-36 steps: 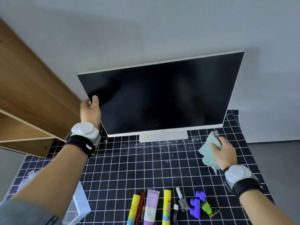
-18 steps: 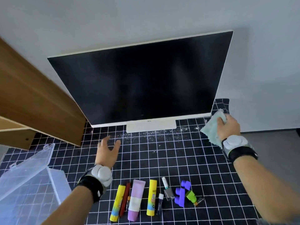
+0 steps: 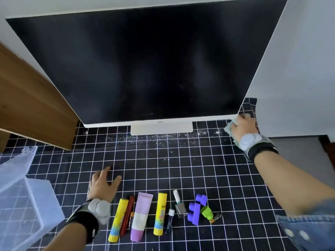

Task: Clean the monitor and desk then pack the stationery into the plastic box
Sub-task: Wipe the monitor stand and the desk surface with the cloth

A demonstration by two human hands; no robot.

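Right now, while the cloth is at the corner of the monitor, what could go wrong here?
1. The right hand presses the cloth by the monitor corner; a hard push might tilt the screen.
2. Sweeping the white crumbs forward could scatter them onto the stationery row.
3. The left hand rests close to the yellow glue stick; it could roll it.
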